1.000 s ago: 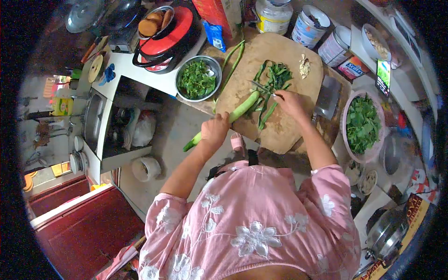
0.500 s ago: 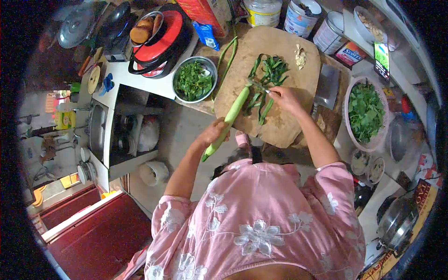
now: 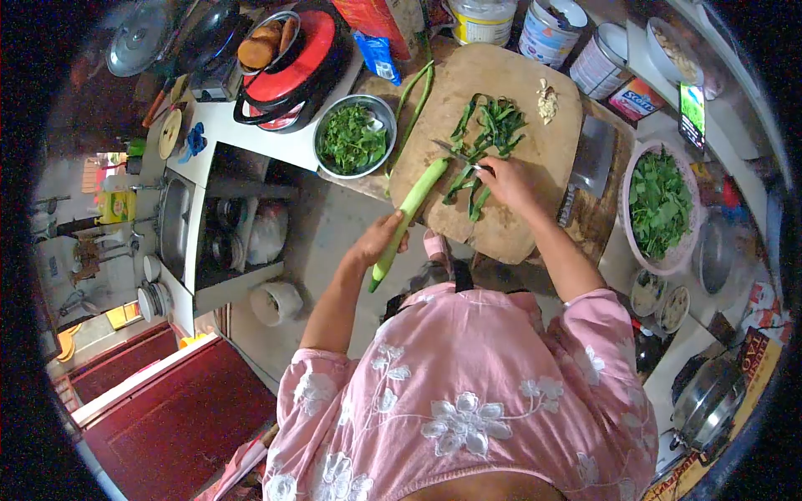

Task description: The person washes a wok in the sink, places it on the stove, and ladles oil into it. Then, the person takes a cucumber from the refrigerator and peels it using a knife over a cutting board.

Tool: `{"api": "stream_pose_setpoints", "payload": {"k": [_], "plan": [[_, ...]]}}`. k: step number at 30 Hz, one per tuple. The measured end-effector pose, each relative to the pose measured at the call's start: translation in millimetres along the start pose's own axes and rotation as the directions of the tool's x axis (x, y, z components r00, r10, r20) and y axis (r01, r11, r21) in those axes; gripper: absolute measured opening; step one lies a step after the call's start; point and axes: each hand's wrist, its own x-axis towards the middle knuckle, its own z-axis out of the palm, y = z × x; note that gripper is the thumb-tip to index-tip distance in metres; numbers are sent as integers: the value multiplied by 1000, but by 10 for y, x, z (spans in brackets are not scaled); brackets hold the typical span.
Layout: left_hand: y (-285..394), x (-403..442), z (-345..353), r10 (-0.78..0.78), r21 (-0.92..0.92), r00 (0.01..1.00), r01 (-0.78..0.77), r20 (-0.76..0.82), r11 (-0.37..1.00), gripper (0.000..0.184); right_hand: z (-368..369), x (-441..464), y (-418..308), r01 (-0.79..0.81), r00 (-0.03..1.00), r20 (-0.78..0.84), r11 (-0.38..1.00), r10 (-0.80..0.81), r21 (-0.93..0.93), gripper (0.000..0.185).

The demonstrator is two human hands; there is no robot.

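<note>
My left hand (image 3: 383, 240) is wrapped round the lower part of a long, pale green peeled vegetable (image 3: 415, 197), which has a darker green lower end. Its upper end reaches over the wooden cutting board (image 3: 539, 154). My right hand (image 3: 504, 180) grips a small knife (image 3: 454, 152), whose blade lies close to the vegetable's top end. Dark green peel strips (image 3: 493, 125) lie in a pile on the board, beyond and under the knife. Chopped pale pieces (image 3: 547, 102) sit at the board's upper right.
A metal bowl of greens (image 3: 354, 171) stands left of the board, beside long green beans (image 3: 409, 113). A cleaver (image 3: 591, 154) lies at the right. Further right is a pink basket (image 3: 695, 225) of leaves. Cans (image 3: 550, 35) stand behind the board.
The vegetable has swung from a slant to a steeper angle, its lower end now nearer my body. My left hand has moved with it. My right hand still grips the knife.
</note>
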Motion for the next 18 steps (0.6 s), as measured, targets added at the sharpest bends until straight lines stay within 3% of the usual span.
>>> {"api": "stream_pose_setpoints", "payload": {"k": [2,4,6,8,12,14,16,18], "plan": [[-62,15,-1,-29,-146,1000,28,-1,989,46,10,-52,-112,-47,999,21,999,47,-14,23],[-39,-5,17,-46,-155,999,46,7,987,47,79,-84,-151,-24,998,60,993,18,115,22],[-28,9,4,-58,-160,998,60,17,985,47,230,-96,-80,45,999,-14,987,-44,152,21],[-62,25,-15,-54,-144,998,56,15,988,47,239,-97,-22,-68,997,-29,985,73,157,21],[-2,-8,-28,-103,-125,995,104,9,987,46,86,-106,-95,-76,997,3,997,76,26,19],[0,-24,-25,-107,-262,994,113,39,959,46,55,-137,-164,-65,998,17,998,65,-13,20],[4,-35,-45,-112,-286,992,124,58,950,45,111,-164,-205,-32,999,-35,972,41,231,22],[-7,6,-71,-120,-303,989,142,90,942,45,116,-179,-280,-74,997,3,978,74,197,22]]}}
